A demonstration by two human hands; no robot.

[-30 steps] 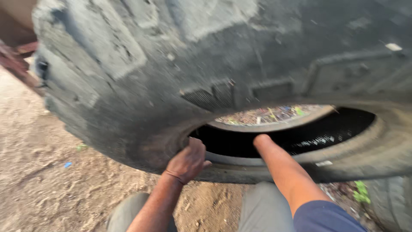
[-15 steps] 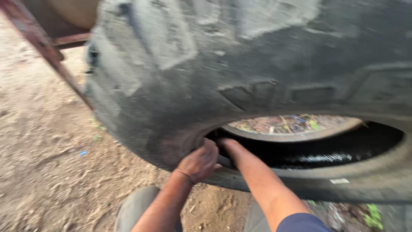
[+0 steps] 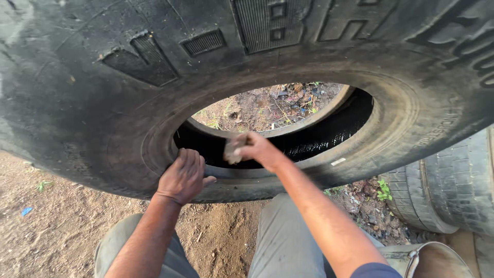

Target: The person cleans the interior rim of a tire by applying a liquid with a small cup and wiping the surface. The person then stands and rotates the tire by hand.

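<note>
Resting flat on the lower inner rim of a big black tyre (image 3: 103, 103), the left hand (image 3: 182, 175) has its fingers spread and pressed against the rubber, holding nothing. Just beside it, the right hand (image 3: 254, 149) is closed around a small pale lump (image 3: 234, 150), perhaps a rag or a stone; it is too blurred to tell which. That hand is held at the edge of the tyre's round opening, above the dark ribbed inner wall. The tyre leans over the person's knees in grey trousers (image 3: 283, 242) and fills the upper part of the view. Through its hole shows littered ground (image 3: 267, 105). Bare brown dirt (image 3: 46, 226) lies at the lower left. Another worn tyre (image 3: 453, 190) stands at the right edge, and a rusty metal bucket (image 3: 437, 260) sits in the lower right corner.
</note>
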